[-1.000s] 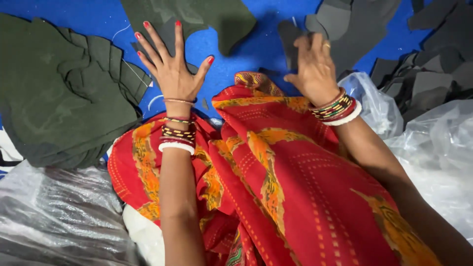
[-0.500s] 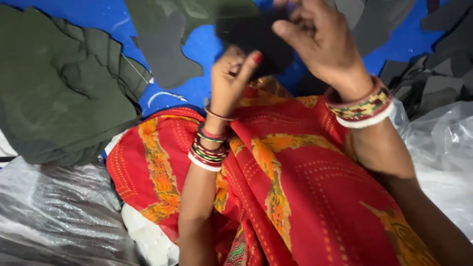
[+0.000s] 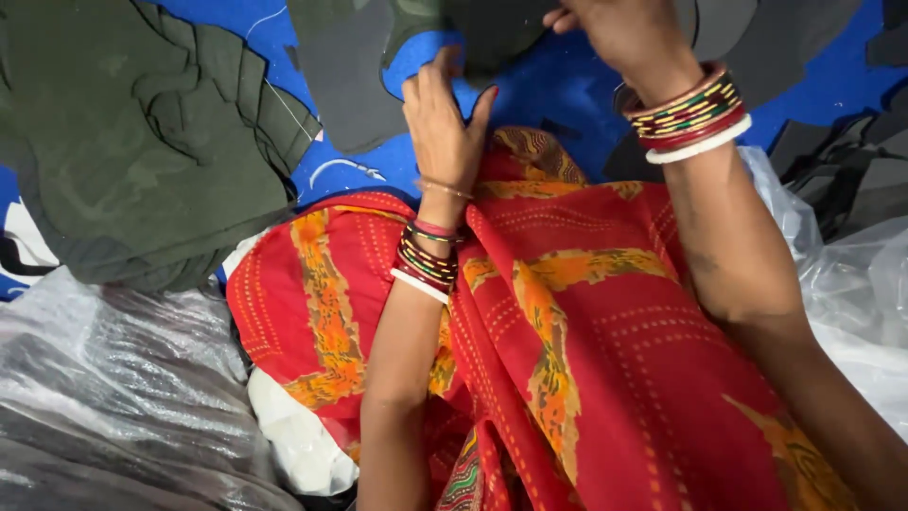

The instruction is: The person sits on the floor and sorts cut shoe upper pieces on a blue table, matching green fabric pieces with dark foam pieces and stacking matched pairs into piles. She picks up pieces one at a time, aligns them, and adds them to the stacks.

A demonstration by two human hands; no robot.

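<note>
While both hands work up near the top edge of the view, the left hand (image 3: 443, 123) has its fingers pressed up against the lower edge of a dark grey cut fabric piece (image 3: 492, 33), thumb out to the side, so it's more a flat touch than a proper pinch. Just right of it, the right hand (image 3: 629, 28) is closed on that same piece from above, though its fingertips run out of view, so how tight is hard to say. That piece hangs just above a blue sheet (image 3: 558, 90). Far left of it sits a pile of olive green fabric (image 3: 132, 142); crinkly clear plastic (image 3: 104, 397) lies below that pile.
</note>
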